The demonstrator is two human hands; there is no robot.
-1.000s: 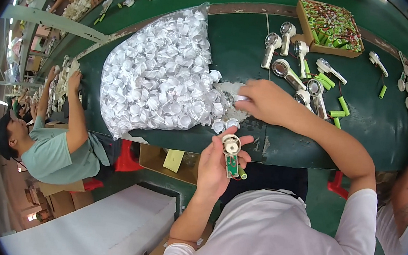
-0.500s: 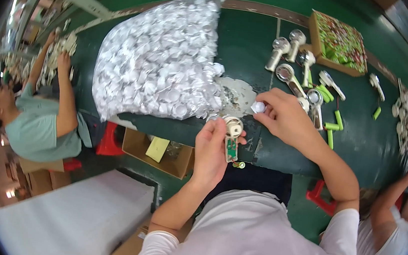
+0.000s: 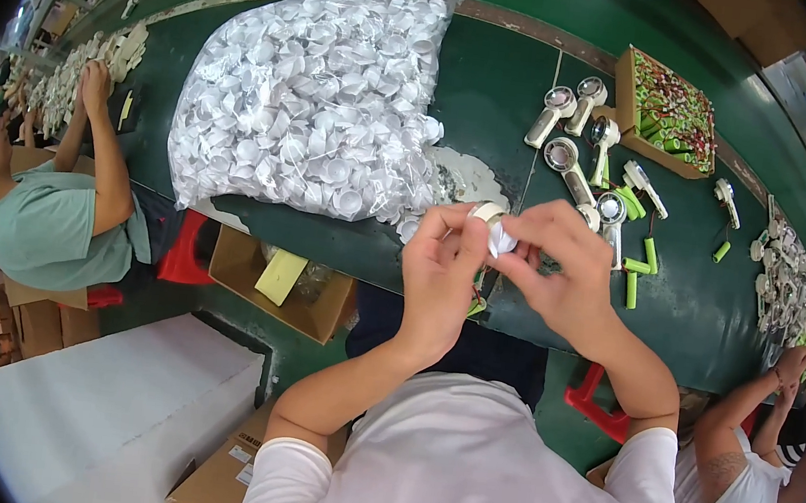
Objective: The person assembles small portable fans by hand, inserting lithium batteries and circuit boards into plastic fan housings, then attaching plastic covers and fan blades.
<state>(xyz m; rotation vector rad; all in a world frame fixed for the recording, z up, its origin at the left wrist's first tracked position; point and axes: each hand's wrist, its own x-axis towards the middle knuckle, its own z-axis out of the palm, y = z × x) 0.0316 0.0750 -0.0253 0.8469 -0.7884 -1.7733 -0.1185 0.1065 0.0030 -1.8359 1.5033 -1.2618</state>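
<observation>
My left hand point(image 3: 439, 281) is closed around a cream handheld fan body point(image 3: 487, 212), round head up, above the table's near edge. Pinched in my right hand point(image 3: 569, 275) is a small white plastic cap point(image 3: 500, 242), which meets the fan's round head. My fingers cover most of both parts, so I cannot tell whether the cap sits in place. A green cylindrical battery point(image 3: 476, 307) hangs below my left hand. Just beyond, a big clear bag point(image 3: 305, 106) of similar white caps lies with its mouth towards my hands, some spilling out.
Several cream handheld fans point(image 3: 563, 155) with green batteries lie at the right. Behind them stands a carton point(image 3: 629, 103) full of green batteries. Co-workers point(image 3: 49, 221) sit at both sides. An open cardboard box point(image 3: 327, 307) is below the table edge, near a large white box point(image 3: 107, 407).
My right hand has brought the white cap left against the fan's round head. My left hand has raised and turned the fan, hiding its green circuit board. The view has shifted slightly.
</observation>
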